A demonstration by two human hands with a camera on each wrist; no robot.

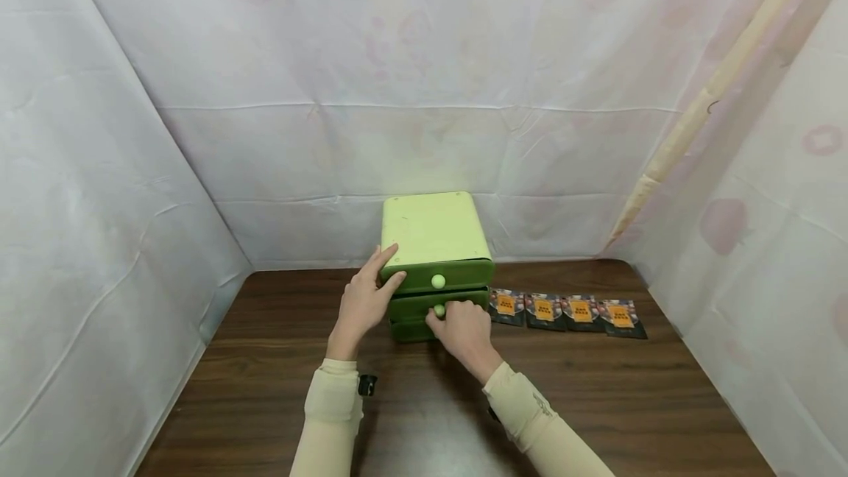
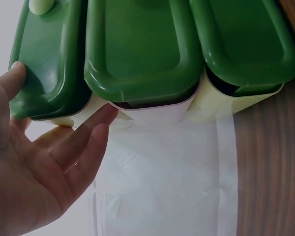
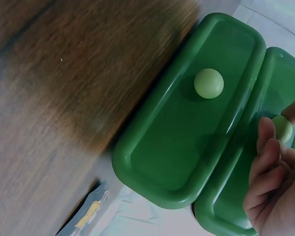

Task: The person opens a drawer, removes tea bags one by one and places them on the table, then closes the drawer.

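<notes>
A small cabinet [image 1: 433,227] with a light green shell and three dark green drawers stands on the table against the back curtain. My left hand [image 1: 363,304] rests at its left front edge, the thumb touching the front of the top drawer [image 2: 46,54] and the other fingers extended along the side. With thumb and fingers, my right hand [image 1: 466,330] pinches the round light green knob [image 3: 282,129] of the middle drawer [image 1: 411,306]. Below it, the bottom drawer [image 3: 172,147] has its own knob [image 3: 209,83]. Narrow gaps show behind the drawer fronts in the left wrist view.
Several dark packets [image 1: 544,311] with orange labels lie in a row right of the cabinet. Pale curtains [image 1: 424,146] enclose the brown wooden table [image 1: 285,381] at the back and sides. A light pole [image 1: 712,105] slants at the right corner.
</notes>
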